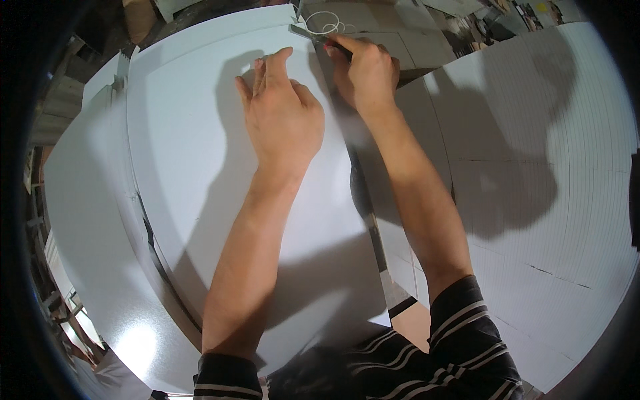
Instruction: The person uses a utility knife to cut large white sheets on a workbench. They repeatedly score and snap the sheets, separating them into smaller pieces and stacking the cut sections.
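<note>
Gripping a slim tool (pixel 310 33), the right hand (pixel 368 72) is closed at the far end of the right edge of a white panel (pixel 193 133). The tool's flat tip points left, at the panel's far right corner, with a thin white curl (pixel 325 24) just beyond it. The left hand (pixel 283 117) is open, palm down over the panel near that edge, fingers pointing away from the body; whether it presses on the surface I cannot tell. Bare panel lies to its left, as far as a long seam beside another white board (pixel 87 200). Along the panel's right edge, a narrow gap separates it from a broad white surface with fine lines (pixel 593 153), over which the right forearm reaches. At the near edge, the striped shirt (pixel 407 363) leaves little room.
</note>
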Motion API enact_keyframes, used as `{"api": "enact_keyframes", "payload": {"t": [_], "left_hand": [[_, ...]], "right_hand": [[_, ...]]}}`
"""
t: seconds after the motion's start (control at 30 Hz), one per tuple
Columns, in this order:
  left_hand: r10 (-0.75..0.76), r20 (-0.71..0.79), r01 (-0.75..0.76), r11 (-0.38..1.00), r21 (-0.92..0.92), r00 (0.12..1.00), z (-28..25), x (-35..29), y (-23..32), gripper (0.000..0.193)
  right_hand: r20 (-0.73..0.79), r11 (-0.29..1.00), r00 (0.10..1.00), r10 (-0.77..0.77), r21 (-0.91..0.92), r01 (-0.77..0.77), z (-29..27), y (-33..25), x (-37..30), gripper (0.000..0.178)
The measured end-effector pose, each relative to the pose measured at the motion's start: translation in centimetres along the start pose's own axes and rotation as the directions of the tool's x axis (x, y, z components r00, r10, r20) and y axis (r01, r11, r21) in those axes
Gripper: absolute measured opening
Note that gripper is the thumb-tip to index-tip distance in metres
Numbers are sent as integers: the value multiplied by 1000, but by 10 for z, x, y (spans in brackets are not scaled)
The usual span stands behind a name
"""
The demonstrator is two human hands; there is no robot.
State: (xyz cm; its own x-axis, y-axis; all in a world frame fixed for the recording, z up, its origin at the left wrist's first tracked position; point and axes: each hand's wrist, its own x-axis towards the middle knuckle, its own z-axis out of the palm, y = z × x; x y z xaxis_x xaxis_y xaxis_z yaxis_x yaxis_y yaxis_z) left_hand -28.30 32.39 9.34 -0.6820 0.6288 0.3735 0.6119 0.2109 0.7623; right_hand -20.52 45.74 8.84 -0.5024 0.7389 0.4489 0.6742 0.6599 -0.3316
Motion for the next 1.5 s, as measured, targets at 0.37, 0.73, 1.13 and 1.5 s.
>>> {"api": "enact_keyframes", "payload": {"t": [0.37, 0.73, 1.13, 1.5], "left_hand": [[31, -72, -30, 999, 21, 997, 3, -2, -4, 44], [130, 216, -174, 965, 198, 968, 1, -8, 3, 62], [126, 533, -314, 908, 277, 836, -21, -16, 10, 104], [-3, 407, -152, 926, 347, 913, -29, -108, 32, 93]], "right_hand": [[72, 998, 996, 44, -38, -41, 8, -8, 23, 21], [252, 937, 907, 336, 6, -349, 45, 61, 38, 42], [938, 837, 106, 329, -238, -493, -16, 255, -358, 45], [837, 826, 505, 212, 123, -551, 41, 254, -231, 37]]}}
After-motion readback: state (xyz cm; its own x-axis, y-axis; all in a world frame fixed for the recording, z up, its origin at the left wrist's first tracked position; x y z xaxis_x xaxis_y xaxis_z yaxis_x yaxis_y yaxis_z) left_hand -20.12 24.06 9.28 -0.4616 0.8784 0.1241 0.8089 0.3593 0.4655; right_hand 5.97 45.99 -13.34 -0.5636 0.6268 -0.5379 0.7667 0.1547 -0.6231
